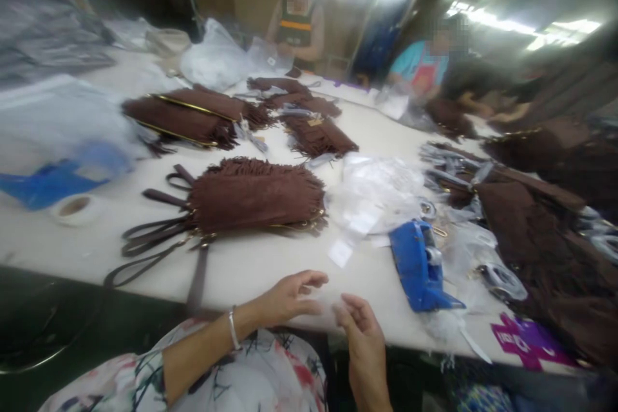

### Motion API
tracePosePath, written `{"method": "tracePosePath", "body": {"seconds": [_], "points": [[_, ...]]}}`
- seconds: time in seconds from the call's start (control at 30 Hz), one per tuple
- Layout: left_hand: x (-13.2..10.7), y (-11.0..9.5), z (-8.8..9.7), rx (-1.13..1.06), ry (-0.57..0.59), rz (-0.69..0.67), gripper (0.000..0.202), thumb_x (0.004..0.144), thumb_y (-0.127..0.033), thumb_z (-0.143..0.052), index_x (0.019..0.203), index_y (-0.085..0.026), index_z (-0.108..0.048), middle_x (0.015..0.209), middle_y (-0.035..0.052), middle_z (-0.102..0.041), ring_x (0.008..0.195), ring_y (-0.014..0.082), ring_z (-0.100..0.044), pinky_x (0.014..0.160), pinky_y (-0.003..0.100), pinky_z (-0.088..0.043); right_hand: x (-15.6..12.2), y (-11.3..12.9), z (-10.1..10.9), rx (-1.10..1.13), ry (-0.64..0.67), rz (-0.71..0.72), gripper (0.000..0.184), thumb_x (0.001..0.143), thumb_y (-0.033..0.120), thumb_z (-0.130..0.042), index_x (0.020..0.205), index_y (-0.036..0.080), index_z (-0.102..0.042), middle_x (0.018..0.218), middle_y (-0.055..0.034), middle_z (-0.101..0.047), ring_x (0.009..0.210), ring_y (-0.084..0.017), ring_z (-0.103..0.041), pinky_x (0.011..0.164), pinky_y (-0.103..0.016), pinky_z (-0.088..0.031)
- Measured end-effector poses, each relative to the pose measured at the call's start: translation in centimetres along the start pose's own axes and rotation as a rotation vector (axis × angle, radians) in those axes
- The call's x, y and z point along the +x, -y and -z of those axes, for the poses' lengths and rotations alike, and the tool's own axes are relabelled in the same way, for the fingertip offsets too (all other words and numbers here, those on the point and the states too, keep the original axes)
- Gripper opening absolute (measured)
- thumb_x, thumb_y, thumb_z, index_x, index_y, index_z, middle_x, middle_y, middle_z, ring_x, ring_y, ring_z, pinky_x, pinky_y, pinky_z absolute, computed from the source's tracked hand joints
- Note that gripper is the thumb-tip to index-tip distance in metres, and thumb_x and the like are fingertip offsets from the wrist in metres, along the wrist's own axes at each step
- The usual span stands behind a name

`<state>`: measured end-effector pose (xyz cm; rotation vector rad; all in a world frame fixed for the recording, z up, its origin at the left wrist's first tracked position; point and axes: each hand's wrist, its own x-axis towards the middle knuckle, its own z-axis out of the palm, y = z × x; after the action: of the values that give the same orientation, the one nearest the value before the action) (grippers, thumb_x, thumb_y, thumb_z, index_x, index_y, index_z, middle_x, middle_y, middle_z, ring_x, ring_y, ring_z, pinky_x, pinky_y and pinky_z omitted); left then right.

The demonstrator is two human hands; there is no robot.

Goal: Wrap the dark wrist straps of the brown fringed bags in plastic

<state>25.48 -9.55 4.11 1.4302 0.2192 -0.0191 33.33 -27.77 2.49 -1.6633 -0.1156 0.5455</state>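
My left hand (294, 297) is over the table's front edge, with thumb and fingers apart and nothing clear between them. Just to its right, my right hand (363, 328) has its fingers curled toward the thumb in a loose pinch. A faint pale blur lies between the fingertips; whether it is a held thing cannot be made out. Beyond the hands lies a stack of brown fringed bags (255, 196), wrist straps fanned to the left. A small white paper square (340, 253) and a blue tape dispenser (418, 264) are close by on the table.
Clear plastic bags (381, 190) sit mid-table. More brown bags (541, 232) heap on the right, others (188, 116) farther back. A tape roll (74, 209) and blue-printed plastic (53, 180) lie left. A purple tag (528, 341) is near the front edge. Co-workers work across the table.
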Motion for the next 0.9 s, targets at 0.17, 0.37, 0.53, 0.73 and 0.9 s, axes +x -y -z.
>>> {"method": "tracePosePath", "body": {"seconds": [0.17, 0.37, 0.53, 0.73, 0.9], "points": [[-1.0, 1.2, 1.2, -0.251, -0.027, 0.177, 0.040, 0.060, -0.040, -0.083, 0.082, -0.012, -0.066, 0.077, 0.0019, -0.065, 0.070, 0.0150, -0.056, 0.067, 0.025, -0.042, 0.7, 1.1, -3.3, 0.093, 0.108, -0.035, 0.046, 0.070, 0.044, -0.077, 0.106, 0.019, -0.063, 0.075, 0.0001, -0.063, 0.071, -0.017, -0.061, 0.064, -0.026, -0.050], [-4.5, 0.4, 4.7, -0.072, -0.290, 0.174, 0.027, 0.065, -0.036, -0.074, 0.066, -0.014, -0.060, 0.063, -0.0017, -0.057, 0.061, 0.0123, -0.046, 0.058, 0.023, -0.033, 1.8, 2.0, -6.9, 0.016, 0.372, -0.050, 0.045, 0.073, 0.049, -0.073, 0.103, 0.016, -0.068, 0.070, -0.0005, -0.061, 0.058, -0.013, -0.052, 0.056, -0.025, -0.045], [-8.2, -0.9, 7.2, 0.232, -0.383, 0.164, 0.019, 0.074, -0.032, -0.065, 0.067, -0.015, -0.060, 0.060, -0.0046, -0.051, 0.062, 0.0123, -0.043, 0.055, 0.023, -0.027, 1.7, 2.8, -10.6, -0.153, 0.548, -0.018, 0.036, 0.076, 0.053, -0.067, 0.068, 0.018, -0.064, 0.059, 0.0020, -0.053, 0.055, -0.012, -0.044, 0.053, -0.023, -0.038], [-12.0, -0.9, 8.7, 0.150, -0.455, 0.172, 0.037, 0.087, -0.042, -0.050, 0.065, -0.014, -0.059, 0.061, -0.0012, -0.058, 0.058, 0.0122, -0.048, 0.056, 0.024, -0.031, 1.1, 2.7, -15.2, -0.326, 0.600, 0.116, 0.038, 0.077, 0.053, -0.065, 0.063, 0.019, -0.056, 0.057, 0.0043, -0.047, 0.057, -0.012, -0.040, 0.054, -0.022, -0.034], [-13.8, 1.7, 9.9, -0.208, -0.658, 0.213, 0.030, 0.067, -0.039, -0.073, 0.072, -0.014, -0.058, 0.064, 0.0008, -0.062, 0.056, 0.0133, -0.052, 0.053, 0.023, -0.034, 0.4, 2.6, -18.2, -0.379, 0.632, 0.197, 0.041, 0.082, 0.052, -0.062, 0.061, 0.020, -0.048, 0.056, 0.0053, -0.042, 0.057, -0.012, -0.039, 0.054, -0.022, -0.033]]}}
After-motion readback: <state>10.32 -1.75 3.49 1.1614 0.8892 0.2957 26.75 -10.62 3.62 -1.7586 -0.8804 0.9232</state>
